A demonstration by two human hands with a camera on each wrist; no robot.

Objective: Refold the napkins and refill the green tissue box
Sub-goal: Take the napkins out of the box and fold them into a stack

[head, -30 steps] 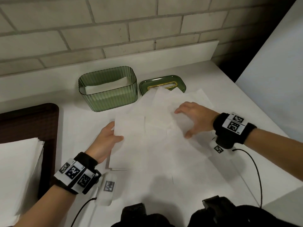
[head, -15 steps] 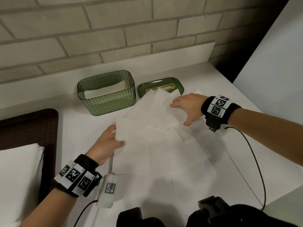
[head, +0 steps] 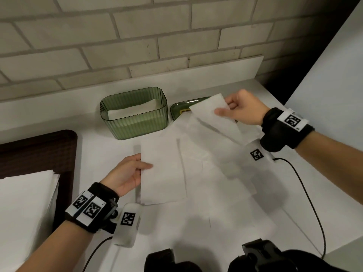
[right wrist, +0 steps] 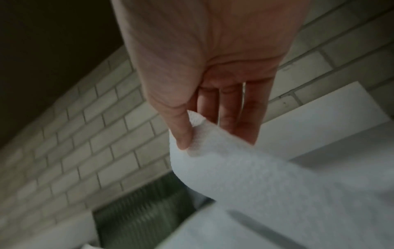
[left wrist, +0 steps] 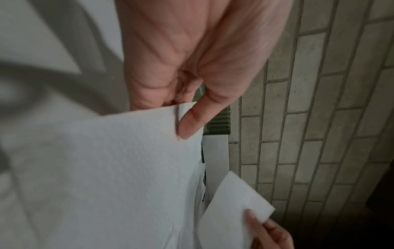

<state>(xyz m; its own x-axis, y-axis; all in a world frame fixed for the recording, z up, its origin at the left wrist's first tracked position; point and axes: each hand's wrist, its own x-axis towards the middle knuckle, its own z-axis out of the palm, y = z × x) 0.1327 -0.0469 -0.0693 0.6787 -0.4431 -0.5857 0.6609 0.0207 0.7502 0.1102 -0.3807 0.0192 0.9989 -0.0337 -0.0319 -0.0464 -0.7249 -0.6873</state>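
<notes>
**Separating single napkins from the loose pile for refolding**

Left hand (head: 125,173) pinches the folded napkin (head: 163,169), thumb on top, on the table (head: 102,152); keep it flat, edges aligned. The green tissue box (head: 133,112), partly filled, stands behind, its lid (head: 178,110) alongside. Right hand (head: 241,110) pinches a raised napkin (head: 210,108) by its corner over the loose pile (head: 216,163); lift slowly so only one sheet comes away.
</notes>
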